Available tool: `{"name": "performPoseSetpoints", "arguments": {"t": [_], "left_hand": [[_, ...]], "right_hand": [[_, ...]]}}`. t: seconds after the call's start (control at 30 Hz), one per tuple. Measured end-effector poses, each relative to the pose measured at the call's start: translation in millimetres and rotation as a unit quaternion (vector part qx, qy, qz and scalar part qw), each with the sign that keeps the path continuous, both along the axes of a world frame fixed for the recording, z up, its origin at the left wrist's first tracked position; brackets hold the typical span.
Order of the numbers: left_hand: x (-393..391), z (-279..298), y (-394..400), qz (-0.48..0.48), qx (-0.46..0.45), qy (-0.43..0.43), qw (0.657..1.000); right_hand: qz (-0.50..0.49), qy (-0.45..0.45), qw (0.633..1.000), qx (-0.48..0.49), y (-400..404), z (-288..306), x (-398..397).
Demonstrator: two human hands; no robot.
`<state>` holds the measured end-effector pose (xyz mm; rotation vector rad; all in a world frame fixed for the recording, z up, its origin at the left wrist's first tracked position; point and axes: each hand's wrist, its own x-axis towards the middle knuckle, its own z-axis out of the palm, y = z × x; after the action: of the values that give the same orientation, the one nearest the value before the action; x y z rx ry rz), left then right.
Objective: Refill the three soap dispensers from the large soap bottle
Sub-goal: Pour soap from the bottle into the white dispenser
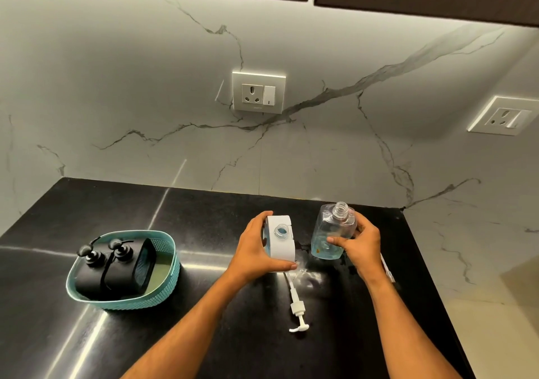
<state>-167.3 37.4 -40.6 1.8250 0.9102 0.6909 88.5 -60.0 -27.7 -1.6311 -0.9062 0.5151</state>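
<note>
Clear bottle (332,233) gripped between right-hand fingers (339,241).

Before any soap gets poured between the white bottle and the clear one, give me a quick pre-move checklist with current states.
1. White bottle neck uncapped: ok.
2. Clear bottle neck uncapped: ok.
3. Left hand grips the white bottle: ok.
4. Right hand grips the clear bottle: ok.
5. White pump lies on the countertop, away from both necks: ok.
6. Soap level in the white bottle: cannot tell, its wall is opaque.
</note>
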Motion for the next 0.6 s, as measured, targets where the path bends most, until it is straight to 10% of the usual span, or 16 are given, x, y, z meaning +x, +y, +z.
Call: {"name": "performPoseSetpoints", "arguments": {"t": [0.6], "left_hand": [[3,-10,9,-0.006,-0.022,0.005,1.0]], "right_hand": [[-0.02,0.066,0.998,-0.004,26,-23,24]]}}
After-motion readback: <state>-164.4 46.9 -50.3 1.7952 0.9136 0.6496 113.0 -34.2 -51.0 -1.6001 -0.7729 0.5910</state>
